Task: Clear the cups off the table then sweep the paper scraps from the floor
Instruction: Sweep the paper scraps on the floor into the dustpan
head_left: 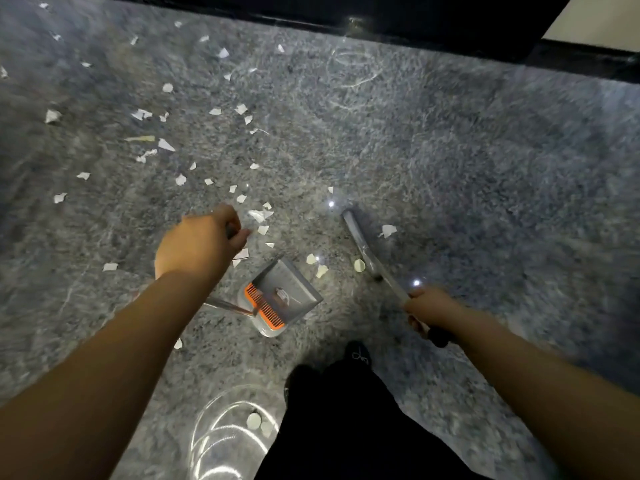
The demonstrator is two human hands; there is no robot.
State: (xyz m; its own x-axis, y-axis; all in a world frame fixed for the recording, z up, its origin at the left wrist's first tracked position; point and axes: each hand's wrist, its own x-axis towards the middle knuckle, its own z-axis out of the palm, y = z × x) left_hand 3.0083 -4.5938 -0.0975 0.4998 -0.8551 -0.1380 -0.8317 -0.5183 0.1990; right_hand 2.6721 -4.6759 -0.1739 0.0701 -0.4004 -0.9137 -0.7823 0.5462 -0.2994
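Head view, looking down onto a speckled grey stone floor (450,150); some motion blur is noted across the frame.

Left hand (199,244), left of centre: fingers are curled round a thin upright handle, of which only a short dark stub is seen between thumb and fingers; the grip is closed on it. The handle's lower shaft (227,305) is seen again below the forearm, running to the dustpan (282,296); the dustpan, grey with an orange comb along its near edge, is set on the floor at lower centre, mouth turned toward the upper right; a small pale item is seen inside it, too blurred to be identified.

Right hand (427,308), lower right of centre: fingers are wrapped round the broom handle (372,258), which runs up and left from the fist; its far end is near a bright glint on the floor; the bristles cannot be made out.

Paper scraps (166,143), white and torn, are scattered over the upper left and centre of the frame; several lie just beyond the dustpan mouth, between the two hands; one lies right of the broom handle.

Dark trousers and a shoe (358,355) are seen at bottom centre; a dark band (381,15) runs along the top edge.
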